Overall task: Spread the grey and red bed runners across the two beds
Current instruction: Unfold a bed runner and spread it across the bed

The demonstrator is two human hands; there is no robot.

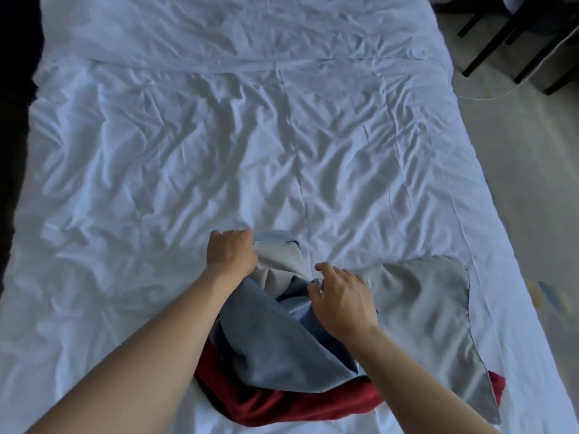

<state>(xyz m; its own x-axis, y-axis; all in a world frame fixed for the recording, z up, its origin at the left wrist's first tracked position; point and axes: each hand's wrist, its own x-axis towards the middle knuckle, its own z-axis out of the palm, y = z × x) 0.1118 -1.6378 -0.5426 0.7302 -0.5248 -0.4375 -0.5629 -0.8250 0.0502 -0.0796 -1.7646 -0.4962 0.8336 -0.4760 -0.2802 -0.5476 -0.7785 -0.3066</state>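
I had one bed (219,136) in view, its white cover creased all over, with a folded-back band of sheet across the far end at twelve o'clock. Two runners lay bunched together near the foot of it, at about six o'clock from the middle of the cover: one grey runner (416,311) and one red runner (282,405). The grey one lay on top, partly opened, a pale lining panel spread flat toward four o'clock and a darker blue-grey fold heaped in the centre. The red one sat underneath, showing only along the near edge and as a small corner at five o'clock. My left hand (230,253) had its fingers curled around a raised edge of the grey runner at the eleven o'clock side of the heap, gripping it. My right hand (343,297) rested on the grey cloth just beside it, at the one o'clock side, fingers bent and pinching a fold. Dark chair legs (501,39) stood on the floor at two o'clock, well apart from the runners.
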